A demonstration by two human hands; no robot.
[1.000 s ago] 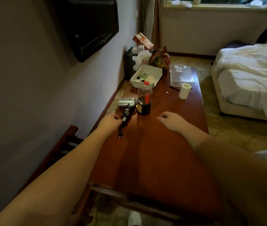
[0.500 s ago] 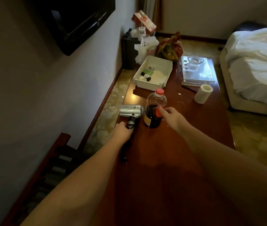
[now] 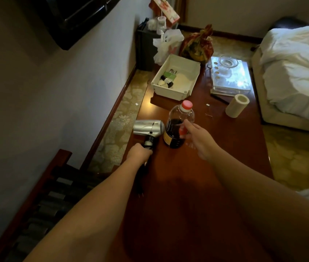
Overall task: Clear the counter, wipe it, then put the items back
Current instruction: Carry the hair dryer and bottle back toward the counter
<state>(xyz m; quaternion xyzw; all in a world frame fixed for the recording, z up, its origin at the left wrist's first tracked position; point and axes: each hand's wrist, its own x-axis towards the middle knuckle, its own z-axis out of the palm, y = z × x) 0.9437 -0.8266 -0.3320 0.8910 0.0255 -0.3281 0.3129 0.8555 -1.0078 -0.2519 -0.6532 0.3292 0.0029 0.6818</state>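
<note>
A person's hands work the left side of a polished wooden tabletop: the left hand is wrapped around the black folding handle of a silver hair dryer, while the right hand reaches to a bottle of dark liquid, its fingers at the bottle's shoulder beside a red label, though whether they have closed on it cannot be told. The dryer lies at the tabletop's left edge, just beside the bottle; a white plastic tray of small toiletries, a clear tray with a glass bowl and a pale paper roll stand farther back. The risks, as they appear: the tall, round, red-capped bottle looks smooth and partly full, so a loose hold near its shoulder could tip it and let it roll on the glossy surface; the dryer's cord trails under the left forearm toward the near edge and could snag or drag as the dryer lifts. The dryer's barrel is brushed metal with a meshed end, the tray is rigid and matt, and the roll is soft-sided.
</note>
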